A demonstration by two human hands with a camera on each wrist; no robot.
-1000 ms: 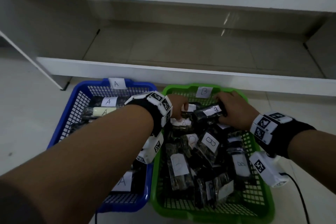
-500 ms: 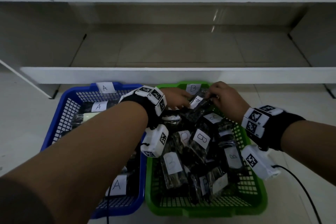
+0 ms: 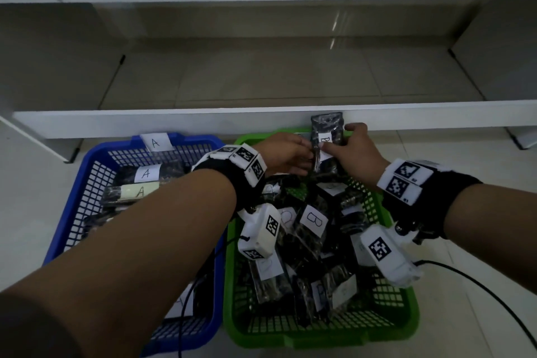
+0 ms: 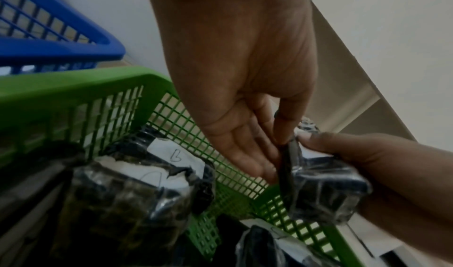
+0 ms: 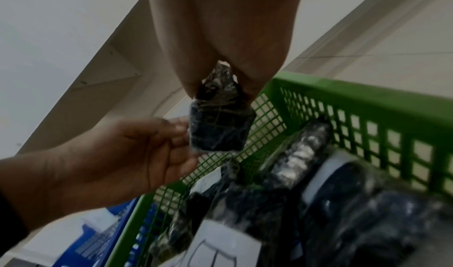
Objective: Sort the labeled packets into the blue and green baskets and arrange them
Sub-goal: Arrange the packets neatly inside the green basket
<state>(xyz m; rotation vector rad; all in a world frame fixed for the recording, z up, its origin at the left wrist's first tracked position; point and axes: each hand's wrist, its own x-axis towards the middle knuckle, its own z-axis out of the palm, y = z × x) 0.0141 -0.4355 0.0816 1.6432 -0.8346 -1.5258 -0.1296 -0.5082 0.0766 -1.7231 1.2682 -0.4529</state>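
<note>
Both hands hold one dark packet with a white B label upright over the far end of the green basket. My left hand pinches its left edge between thumb and fingers. My right hand grips the packet from the right, and the right wrist view shows that packet hanging below the fingers. Several B packets lie piled in the green basket. The blue basket on the left holds A packets, partly hidden by my left forearm.
A low white shelf ledge runs right behind both baskets, with a tiled recess beyond it. The baskets stand side by side, touching, on a pale tiled floor. A black cable trails from my right wrist across the floor.
The B packet has come up off the pile and now stands upright at the basket's far rim. Both hands moved farther away with it.
</note>
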